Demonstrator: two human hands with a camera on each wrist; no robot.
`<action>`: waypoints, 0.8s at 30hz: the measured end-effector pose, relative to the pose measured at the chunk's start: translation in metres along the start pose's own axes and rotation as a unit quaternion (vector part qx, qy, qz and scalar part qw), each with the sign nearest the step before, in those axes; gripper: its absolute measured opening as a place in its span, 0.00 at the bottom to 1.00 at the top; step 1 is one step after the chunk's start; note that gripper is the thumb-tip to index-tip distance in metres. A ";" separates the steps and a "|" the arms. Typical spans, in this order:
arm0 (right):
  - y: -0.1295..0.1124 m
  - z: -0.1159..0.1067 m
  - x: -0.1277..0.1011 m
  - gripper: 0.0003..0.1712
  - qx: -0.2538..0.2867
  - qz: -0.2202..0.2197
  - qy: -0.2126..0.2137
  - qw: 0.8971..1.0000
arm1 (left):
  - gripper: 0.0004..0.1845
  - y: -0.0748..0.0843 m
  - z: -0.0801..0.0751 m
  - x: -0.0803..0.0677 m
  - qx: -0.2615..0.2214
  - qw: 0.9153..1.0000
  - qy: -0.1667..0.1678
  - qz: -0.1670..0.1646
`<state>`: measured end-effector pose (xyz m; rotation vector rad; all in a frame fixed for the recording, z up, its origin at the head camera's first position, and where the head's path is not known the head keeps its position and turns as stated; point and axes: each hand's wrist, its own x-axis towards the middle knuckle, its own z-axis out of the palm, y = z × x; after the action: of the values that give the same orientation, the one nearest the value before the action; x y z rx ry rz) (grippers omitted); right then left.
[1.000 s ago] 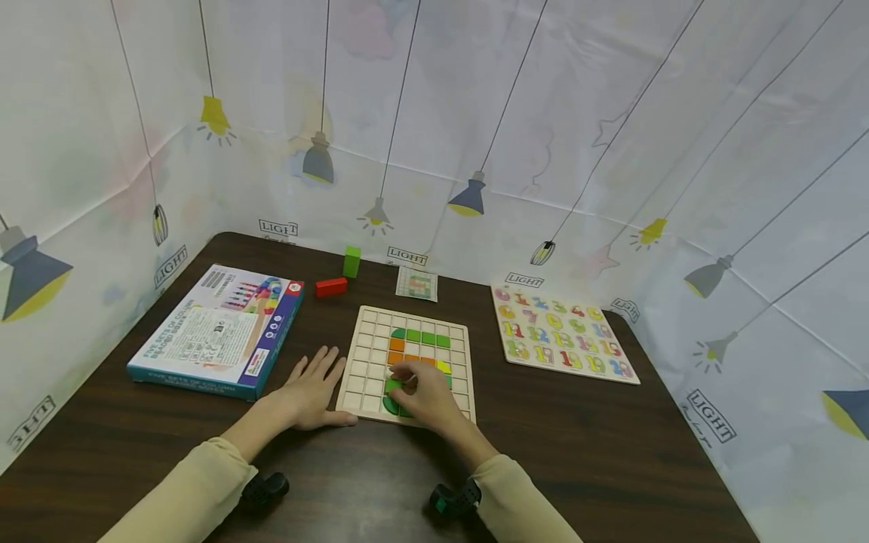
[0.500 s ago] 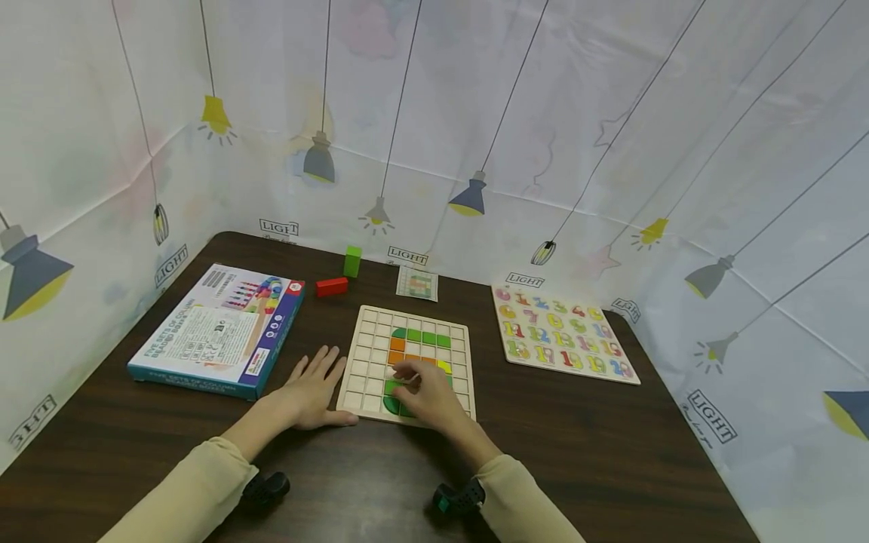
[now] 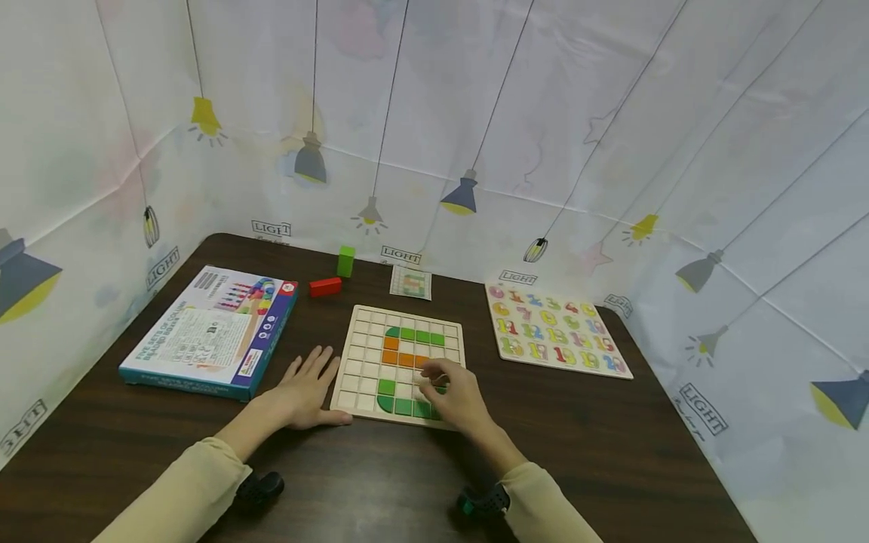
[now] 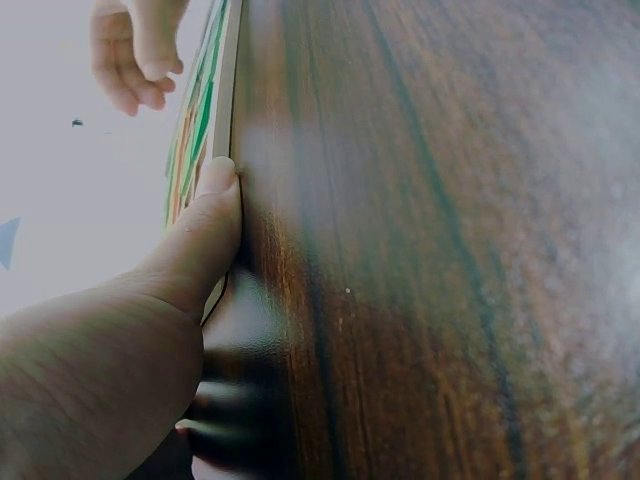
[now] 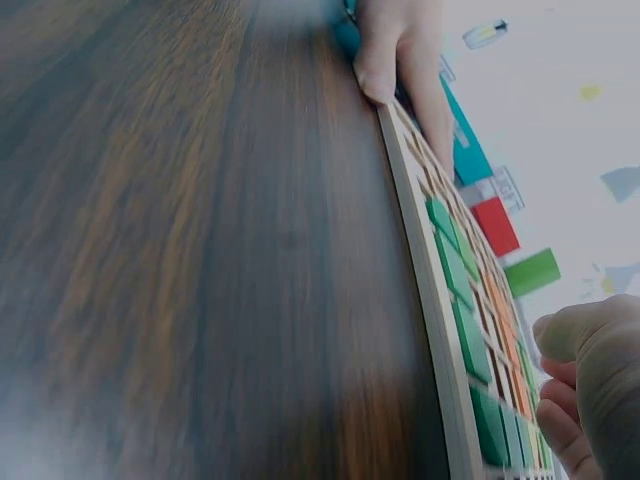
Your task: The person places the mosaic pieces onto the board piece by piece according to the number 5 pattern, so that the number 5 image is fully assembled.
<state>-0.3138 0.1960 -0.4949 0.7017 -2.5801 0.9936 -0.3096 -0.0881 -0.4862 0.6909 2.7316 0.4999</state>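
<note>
A wooden grid board (image 3: 351, 362) lies on the dark table, with green (image 3: 387, 388), dark green (image 3: 403, 407) and orange pieces (image 3: 407, 359) set in some of its cells. My left hand (image 3: 302, 394) rests flat on the table at the board's left side, fingers spread. In the left wrist view its thumb (image 4: 215, 185) presses the board's near edge. Above the right part of the board hovers my right hand (image 3: 462, 396), its fingers loosely bent and covering some cells. In the right wrist view nothing shows between its thumb and fingers (image 5: 560, 335).
A boxed set (image 3: 210, 332) lies at the left. Behind the board are a red block (image 3: 325, 287), an upright green block (image 3: 345, 262) and a small pattern card (image 3: 410, 283). A number puzzle board (image 3: 557, 329) lies at the back right, near the printed curtain (image 3: 434, 113).
My right hand has moved right across the board, uncovering cells and green pieces near its middle and covering the yellow piece. My left hand stays put; the head view has shifted slightly.
</note>
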 end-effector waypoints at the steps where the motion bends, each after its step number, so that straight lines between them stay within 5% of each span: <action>1: 0.001 -0.001 -0.001 0.14 0.001 0.001 0.004 1.000 | 0.56 -0.001 0.000 0.000 -0.001 1.000 0.000 -0.001; 24: 0.036 -0.032 -0.038 0.15 -0.019 0.074 0.056 0.996 | 0.56 -0.020 -0.003 -0.003 0.002 1.000 -0.003 -0.003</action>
<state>-0.2988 0.2540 -0.5077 0.4373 -2.5757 0.9944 -0.3162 -0.1062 -0.4910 0.6838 2.7301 0.4900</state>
